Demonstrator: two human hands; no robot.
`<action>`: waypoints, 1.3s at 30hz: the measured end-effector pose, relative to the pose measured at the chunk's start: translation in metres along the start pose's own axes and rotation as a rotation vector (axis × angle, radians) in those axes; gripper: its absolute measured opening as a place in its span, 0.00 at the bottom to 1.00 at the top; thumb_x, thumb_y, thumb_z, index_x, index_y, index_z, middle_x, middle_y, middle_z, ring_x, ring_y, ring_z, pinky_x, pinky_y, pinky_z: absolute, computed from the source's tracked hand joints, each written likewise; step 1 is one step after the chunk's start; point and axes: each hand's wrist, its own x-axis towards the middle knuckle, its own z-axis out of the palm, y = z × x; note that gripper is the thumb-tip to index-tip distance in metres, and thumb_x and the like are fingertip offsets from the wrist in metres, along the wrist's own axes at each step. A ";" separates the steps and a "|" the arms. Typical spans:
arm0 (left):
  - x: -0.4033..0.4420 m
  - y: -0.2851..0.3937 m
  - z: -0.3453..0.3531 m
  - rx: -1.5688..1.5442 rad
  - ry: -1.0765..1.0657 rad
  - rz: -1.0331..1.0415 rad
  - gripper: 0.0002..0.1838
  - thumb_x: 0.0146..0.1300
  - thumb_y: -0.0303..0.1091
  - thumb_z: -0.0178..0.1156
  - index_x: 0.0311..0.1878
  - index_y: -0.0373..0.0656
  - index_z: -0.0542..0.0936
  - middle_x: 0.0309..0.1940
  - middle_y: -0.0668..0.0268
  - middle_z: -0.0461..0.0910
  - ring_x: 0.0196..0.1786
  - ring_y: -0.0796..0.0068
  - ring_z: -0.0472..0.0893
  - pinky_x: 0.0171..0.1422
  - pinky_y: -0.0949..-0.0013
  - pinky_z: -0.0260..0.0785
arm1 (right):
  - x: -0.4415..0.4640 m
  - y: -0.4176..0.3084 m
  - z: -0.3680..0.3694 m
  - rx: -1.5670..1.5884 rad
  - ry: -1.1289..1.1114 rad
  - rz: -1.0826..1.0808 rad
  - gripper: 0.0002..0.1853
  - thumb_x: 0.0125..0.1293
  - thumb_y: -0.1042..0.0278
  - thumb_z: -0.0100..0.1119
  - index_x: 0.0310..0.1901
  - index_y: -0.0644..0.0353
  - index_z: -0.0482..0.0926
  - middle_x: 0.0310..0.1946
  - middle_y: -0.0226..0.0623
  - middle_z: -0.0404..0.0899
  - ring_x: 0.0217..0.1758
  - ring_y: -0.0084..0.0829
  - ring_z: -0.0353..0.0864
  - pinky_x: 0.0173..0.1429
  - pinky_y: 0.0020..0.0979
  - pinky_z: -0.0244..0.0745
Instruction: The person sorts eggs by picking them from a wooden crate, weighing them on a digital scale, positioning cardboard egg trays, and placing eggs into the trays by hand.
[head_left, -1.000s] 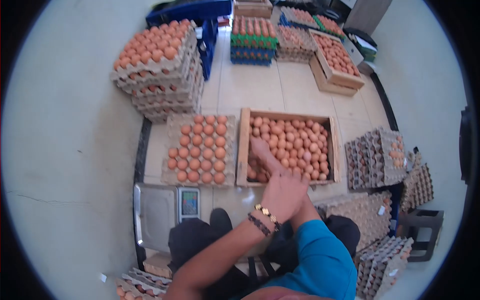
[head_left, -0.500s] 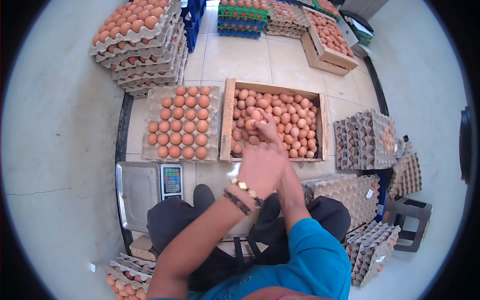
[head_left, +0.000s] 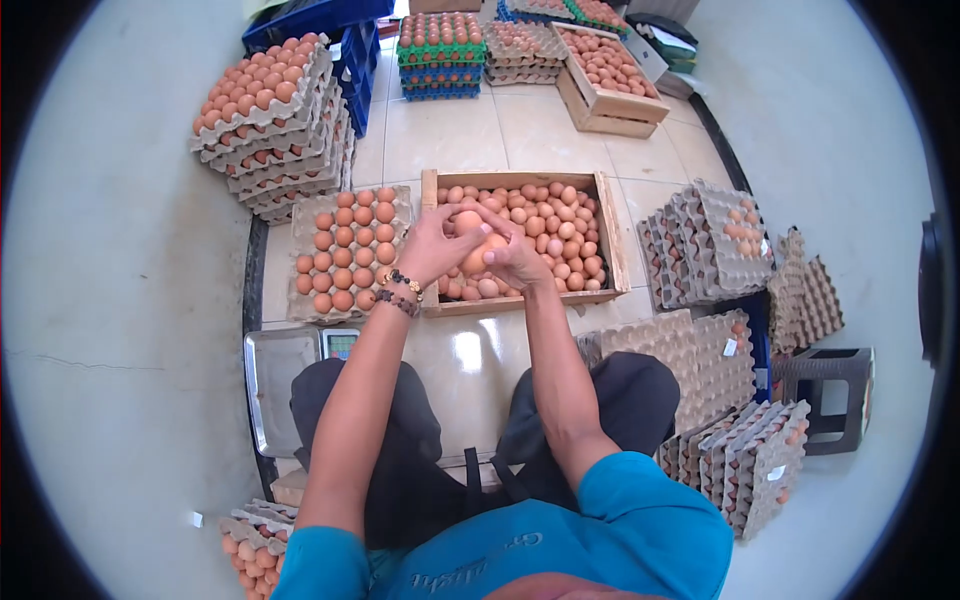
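Observation:
My left hand (head_left: 432, 248), with two bracelets at its wrist, and my right hand (head_left: 520, 262) meet over the left part of a wooden crate (head_left: 612, 235) full of loose brown eggs. Eggs (head_left: 480, 255) are held between the two hands, the fingers curled round them. Left of the crate lies a grey egg tray (head_left: 305, 222) partly filled with brown eggs in rows; my left wrist is over its right edge.
A metal scale (head_left: 272, 385) is at lower left. Tall tray stacks stand at the upper left (head_left: 330, 150) and right (head_left: 685, 240). Farther back are green and blue trays (head_left: 440, 60) and another wooden crate (head_left: 615, 110). A grey stool (head_left: 850, 400) is at right.
My hands, crossed over each other before, have come apart at the arms and now meet above the crate with eggs between them. The view has shifted.

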 end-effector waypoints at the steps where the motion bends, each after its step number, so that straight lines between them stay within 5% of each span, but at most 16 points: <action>1: -0.003 -0.002 0.004 -0.051 -0.006 0.058 0.23 0.62 0.42 0.67 0.53 0.34 0.81 0.38 0.58 0.86 0.41 0.73 0.86 0.45 0.71 0.79 | -0.003 -0.005 0.007 -0.023 -0.015 0.011 0.47 0.49 0.67 0.77 0.71 0.61 0.64 0.58 0.41 0.75 0.54 0.34 0.83 0.44 0.36 0.90; 7: -0.019 -0.007 0.011 -0.343 -0.013 -0.034 0.16 0.69 0.36 0.62 0.50 0.32 0.80 0.41 0.61 0.84 0.41 0.75 0.85 0.46 0.74 0.79 | -0.021 -0.009 0.027 0.012 -0.030 0.005 0.45 0.55 0.71 0.73 0.74 0.60 0.60 0.60 0.41 0.73 0.52 0.34 0.83 0.42 0.35 0.91; 12: -0.033 0.009 -0.003 -1.010 -0.084 -0.212 0.20 0.74 0.39 0.51 0.59 0.31 0.73 0.50 0.55 0.80 0.55 0.67 0.81 0.61 0.65 0.75 | -0.039 -0.005 0.043 0.291 0.065 -0.046 0.40 0.63 0.70 0.64 0.75 0.59 0.56 0.62 0.45 0.71 0.52 0.39 0.84 0.45 0.33 0.90; 19: -0.072 0.024 -0.011 -1.324 -0.132 -0.294 0.23 0.73 0.40 0.48 0.61 0.30 0.68 0.55 0.50 0.75 0.59 0.61 0.77 0.65 0.62 0.75 | -0.074 -0.020 0.068 0.505 0.198 -0.160 0.27 0.70 0.73 0.52 0.69 0.67 0.61 0.63 0.54 0.69 0.69 0.53 0.70 0.74 0.42 0.72; 23: -0.095 0.012 -0.005 -1.457 -0.176 -0.291 0.27 0.73 0.44 0.49 0.65 0.30 0.66 0.53 0.51 0.77 0.56 0.58 0.79 0.65 0.60 0.75 | -0.084 -0.022 0.078 0.597 0.242 -0.168 0.25 0.73 0.64 0.49 0.67 0.68 0.63 0.66 0.58 0.66 0.72 0.60 0.64 0.76 0.49 0.66; 32: -0.153 0.018 -0.017 -1.413 -0.121 -0.230 0.25 0.71 0.37 0.49 0.65 0.30 0.66 0.55 0.48 0.75 0.59 0.51 0.77 0.68 0.56 0.73 | -0.098 0.002 0.100 0.810 0.162 -0.120 0.29 0.68 0.65 0.50 0.68 0.70 0.63 0.69 0.62 0.62 0.75 0.62 0.58 0.81 0.52 0.53; 36: -0.181 0.043 -0.040 -1.207 -0.007 -0.146 0.26 0.71 0.34 0.55 0.67 0.33 0.65 0.56 0.48 0.75 0.60 0.57 0.78 0.66 0.58 0.73 | -0.092 0.022 0.099 0.533 0.193 -0.102 0.28 0.65 0.78 0.53 0.68 0.67 0.64 0.67 0.59 0.65 0.73 0.61 0.62 0.78 0.46 0.62; 39: -0.213 0.057 -0.063 -0.981 0.072 -0.080 0.26 0.70 0.36 0.60 0.67 0.36 0.67 0.56 0.51 0.77 0.58 0.62 0.79 0.63 0.61 0.75 | -0.091 0.041 0.080 0.556 0.165 -0.020 0.25 0.67 0.78 0.57 0.66 0.64 0.67 0.64 0.52 0.70 0.70 0.47 0.69 0.73 0.39 0.71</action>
